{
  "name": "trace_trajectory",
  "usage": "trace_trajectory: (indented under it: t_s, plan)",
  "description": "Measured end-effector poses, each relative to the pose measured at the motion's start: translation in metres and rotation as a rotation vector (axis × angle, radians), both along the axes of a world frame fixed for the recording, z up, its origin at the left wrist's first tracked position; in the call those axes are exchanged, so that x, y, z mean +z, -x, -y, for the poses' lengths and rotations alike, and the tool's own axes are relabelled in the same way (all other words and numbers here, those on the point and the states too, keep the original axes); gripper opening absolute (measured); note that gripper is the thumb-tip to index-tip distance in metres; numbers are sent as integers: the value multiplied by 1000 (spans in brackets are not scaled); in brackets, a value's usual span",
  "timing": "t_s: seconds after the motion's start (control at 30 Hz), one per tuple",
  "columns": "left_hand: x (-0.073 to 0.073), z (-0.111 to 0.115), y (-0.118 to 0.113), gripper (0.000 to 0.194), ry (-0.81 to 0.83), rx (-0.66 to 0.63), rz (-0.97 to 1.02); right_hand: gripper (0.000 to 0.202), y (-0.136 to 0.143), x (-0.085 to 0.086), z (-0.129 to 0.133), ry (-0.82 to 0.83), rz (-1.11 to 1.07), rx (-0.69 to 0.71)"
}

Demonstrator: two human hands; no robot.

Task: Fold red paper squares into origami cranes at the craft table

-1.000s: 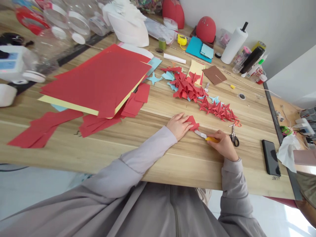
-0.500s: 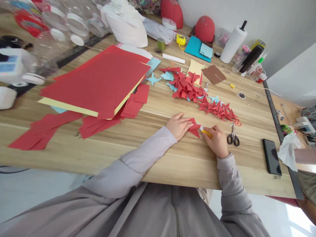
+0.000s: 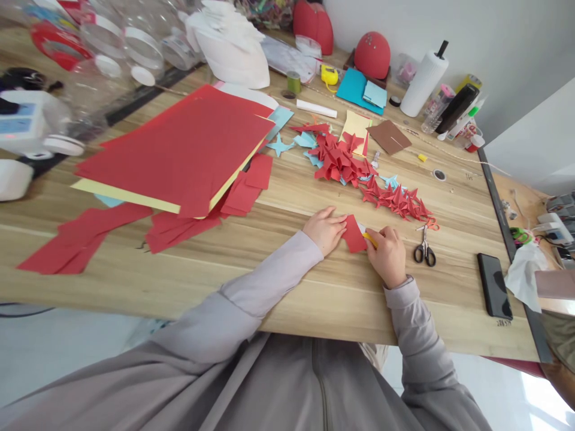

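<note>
My left hand (image 3: pixel 325 231) presses on the left edge of a small piece of red paper (image 3: pixel 354 234) lying on the table, its fingers close together. On the paper's right side, my right hand (image 3: pixel 388 256) is closed around a yellow-handled knife (image 3: pixel 371 240), whose pale blade lies at the paper's upper right edge. Behind both hands are heaps of folded red stars (image 3: pixel 344 158) with some light blue ones among them. Black-handled scissors (image 3: pixel 424 248) lie to the right of my right hand.
Large red sheets (image 3: pixel 179 149) and cut red strips (image 3: pixel 85 233) cover the left side. A phone (image 3: pixel 495 285) lies at the right, near another person's forearm (image 3: pixel 554 284). Plastic jars (image 3: pixel 142 48) stand at the back left.
The red paper, earlier with pointed flaps, now shows a flatter, blockier shape. My right hand and the knife have shifted slightly left.
</note>
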State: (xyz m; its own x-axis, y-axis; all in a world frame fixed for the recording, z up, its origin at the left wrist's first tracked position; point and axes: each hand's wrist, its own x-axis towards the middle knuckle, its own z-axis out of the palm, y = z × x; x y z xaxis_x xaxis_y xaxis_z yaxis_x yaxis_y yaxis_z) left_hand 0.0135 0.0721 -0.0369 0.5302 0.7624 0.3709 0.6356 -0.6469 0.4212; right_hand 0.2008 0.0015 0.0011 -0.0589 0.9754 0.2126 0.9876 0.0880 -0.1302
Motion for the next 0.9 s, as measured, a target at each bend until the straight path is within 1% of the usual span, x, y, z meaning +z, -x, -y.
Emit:
trace_trajectory:
  t_s: [0.2,0.5,0.73,0.9]
  plan:
    - [0,0,0,26,17,10,0,26,-2,-2,1,-11,-32,-31]
    - [5,0,-2,27,25,15,-32,26,0,-2,-1,-18,-3,-11]
    - [4,1,-3,28,34,26,-38,25,-3,-4,-1,-38,-28,-50]
    - [4,0,-3,30,32,29,-39,26,-3,-6,-2,-47,-32,-24]
